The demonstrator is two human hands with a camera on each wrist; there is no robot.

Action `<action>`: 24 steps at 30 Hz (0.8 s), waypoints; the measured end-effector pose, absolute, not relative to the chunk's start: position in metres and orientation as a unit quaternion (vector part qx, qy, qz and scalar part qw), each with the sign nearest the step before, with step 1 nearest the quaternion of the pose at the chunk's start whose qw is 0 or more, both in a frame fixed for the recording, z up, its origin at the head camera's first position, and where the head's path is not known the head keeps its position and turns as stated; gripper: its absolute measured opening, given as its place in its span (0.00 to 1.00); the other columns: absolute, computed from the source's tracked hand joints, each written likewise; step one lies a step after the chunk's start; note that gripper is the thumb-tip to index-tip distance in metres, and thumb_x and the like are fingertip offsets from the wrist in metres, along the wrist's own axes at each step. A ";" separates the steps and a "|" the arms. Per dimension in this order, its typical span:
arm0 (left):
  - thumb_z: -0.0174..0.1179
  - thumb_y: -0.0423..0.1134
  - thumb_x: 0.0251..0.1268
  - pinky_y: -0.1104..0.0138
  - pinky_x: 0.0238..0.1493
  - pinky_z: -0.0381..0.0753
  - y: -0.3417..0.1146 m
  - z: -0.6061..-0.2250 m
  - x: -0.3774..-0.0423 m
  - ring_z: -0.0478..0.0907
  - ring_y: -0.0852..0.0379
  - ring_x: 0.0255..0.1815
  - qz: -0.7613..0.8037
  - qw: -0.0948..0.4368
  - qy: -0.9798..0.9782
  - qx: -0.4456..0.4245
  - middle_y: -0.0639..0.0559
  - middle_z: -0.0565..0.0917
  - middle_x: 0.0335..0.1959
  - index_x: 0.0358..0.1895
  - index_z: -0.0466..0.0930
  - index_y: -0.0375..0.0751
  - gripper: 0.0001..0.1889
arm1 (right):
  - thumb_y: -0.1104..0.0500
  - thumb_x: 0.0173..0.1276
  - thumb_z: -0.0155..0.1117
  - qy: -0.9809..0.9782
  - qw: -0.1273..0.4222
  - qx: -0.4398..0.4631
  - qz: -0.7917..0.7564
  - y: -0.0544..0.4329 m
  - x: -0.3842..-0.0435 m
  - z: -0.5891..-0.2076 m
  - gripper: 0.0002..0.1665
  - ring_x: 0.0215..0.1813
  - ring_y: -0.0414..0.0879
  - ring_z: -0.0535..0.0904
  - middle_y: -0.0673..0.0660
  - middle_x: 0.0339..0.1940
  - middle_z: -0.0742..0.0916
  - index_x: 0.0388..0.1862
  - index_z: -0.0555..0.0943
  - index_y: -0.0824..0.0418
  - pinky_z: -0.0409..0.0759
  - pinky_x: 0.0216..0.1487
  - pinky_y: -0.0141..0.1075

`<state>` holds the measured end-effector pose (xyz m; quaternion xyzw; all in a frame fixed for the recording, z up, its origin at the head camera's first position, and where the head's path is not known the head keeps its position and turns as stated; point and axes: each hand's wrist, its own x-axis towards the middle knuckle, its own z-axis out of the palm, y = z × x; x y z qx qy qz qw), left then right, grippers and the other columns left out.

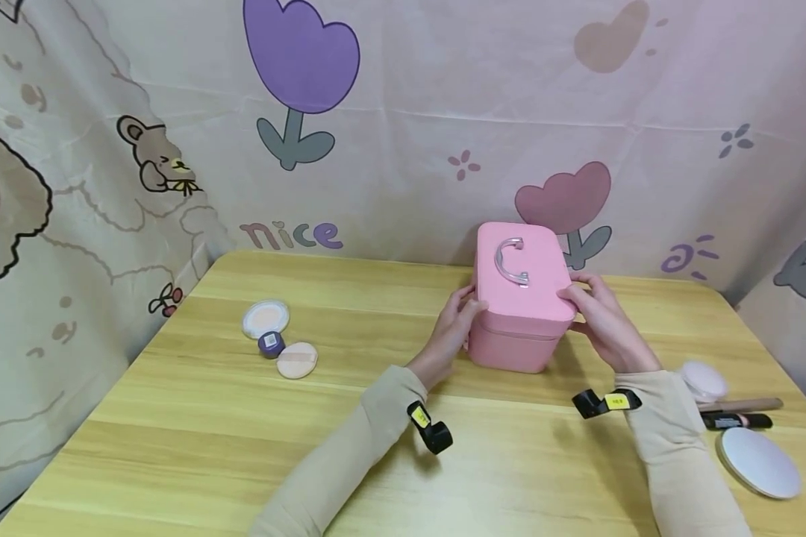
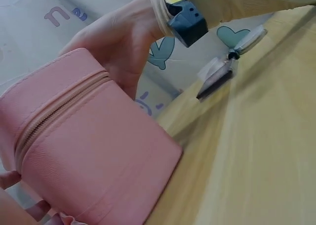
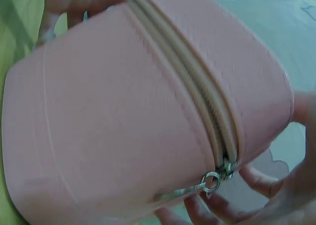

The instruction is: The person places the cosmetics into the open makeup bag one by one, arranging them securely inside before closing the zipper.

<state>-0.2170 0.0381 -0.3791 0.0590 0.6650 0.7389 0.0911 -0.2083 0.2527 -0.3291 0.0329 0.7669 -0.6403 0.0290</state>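
Observation:
A pink zippered cosmetic case (image 1: 519,343) with a silver handle (image 1: 510,262) on its lid stands at the back right of the wooden table. My left hand (image 1: 448,334) holds its left side, thumb on the lid's front corner. On the opposite side, my right hand (image 1: 604,324) grips the case with the thumb over the lid's edge and the fingers partly hidden behind. The zipper (image 3: 190,81) runs closed round the lid in the right wrist view, and its metal pull (image 3: 212,182) hangs near my right fingers.
At the left lie a white round compact (image 1: 265,319), a small dark purple jar (image 1: 272,344) and a powder puff (image 1: 298,361). Beside my right sleeve are a white round item (image 1: 704,381), a brown stick (image 1: 745,405), a black tube (image 1: 737,421) and a round disc (image 1: 760,462). A printed curtain (image 1: 403,149) hangs behind.

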 end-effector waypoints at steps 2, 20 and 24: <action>0.52 0.51 0.60 0.67 0.30 0.65 0.036 -0.380 -0.216 0.67 0.57 0.38 0.737 0.090 0.667 0.064 0.48 0.71 0.61 0.72 0.61 0.47 0.35 | 0.55 0.72 0.47 0.766 0.030 0.025 -0.642 0.251 -0.207 -0.329 0.25 0.48 0.39 0.70 0.65 0.65 0.62 0.63 0.57 0.61 0.71 0.47 0.39; 0.47 0.50 0.61 0.65 0.29 0.66 0.010 -0.380 -0.199 0.66 0.55 0.31 0.717 0.059 0.691 0.070 0.43 0.71 0.55 0.71 0.58 0.40 0.35 | 0.57 0.69 0.43 0.774 0.054 0.009 -0.631 0.220 -0.200 -0.330 0.34 0.59 0.54 0.62 0.68 0.62 0.59 0.67 0.45 0.69 0.68 0.52 0.47; 0.46 0.48 0.61 0.67 0.25 0.62 0.000 -0.379 -0.198 0.63 0.55 0.28 0.723 0.061 0.685 0.070 0.42 0.72 0.54 0.71 0.58 0.39 0.34 | 0.57 0.70 0.45 0.775 0.056 0.000 -0.630 0.213 -0.198 -0.328 0.34 0.54 0.50 0.65 0.64 0.56 0.64 0.67 0.46 0.67 0.70 0.50 0.45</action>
